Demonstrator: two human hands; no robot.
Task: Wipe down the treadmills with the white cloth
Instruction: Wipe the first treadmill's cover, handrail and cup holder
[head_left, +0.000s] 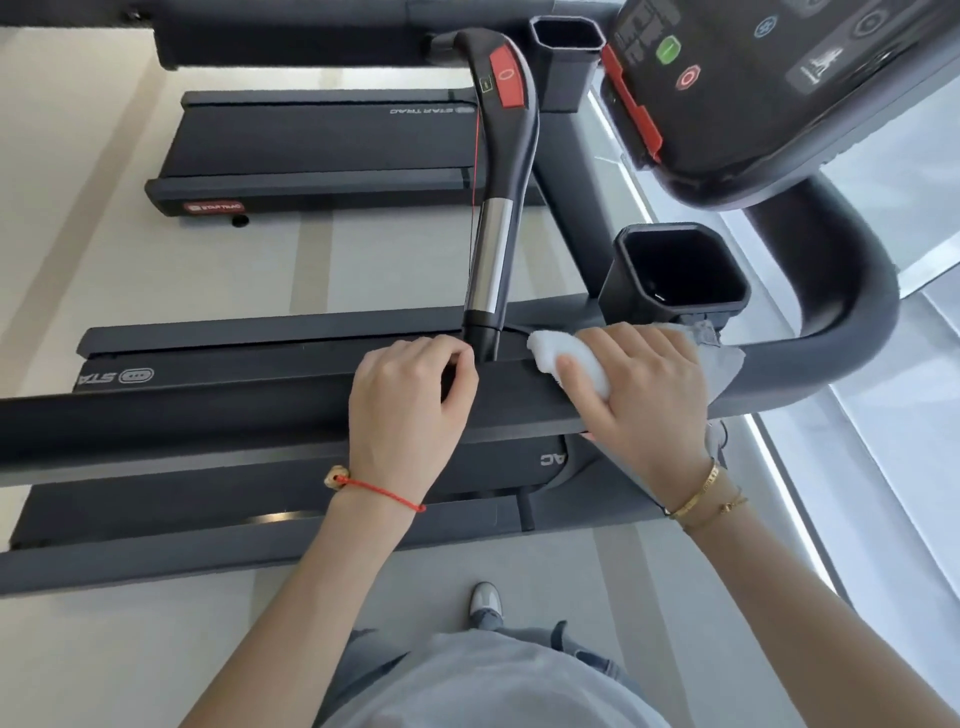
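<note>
Nearest the camera we see our grey shirt (493, 686) and one grey shoe (486, 603) on the pale floor (156, 649). Our left hand (410, 400), a red cord bracelet (382, 488) at its wrist, curls its fingers over the dark side handrail (182, 421) of the near treadmill (270, 512), gripping it just beside the base of the upright grip bar (493, 249). Our right hand (644, 395), wearing gold bracelets (698, 499), clasps the white cloth (566, 358) and presses it on the same handrail, on the other side of the grip bar; the cloth bunches under the fingers and trails toward the wrist. Just beyond stands a black cup holder (675, 270). Farther off lie the console (779, 78) with its red safety clip (631, 104), and a second treadmill (322, 150).
</note>
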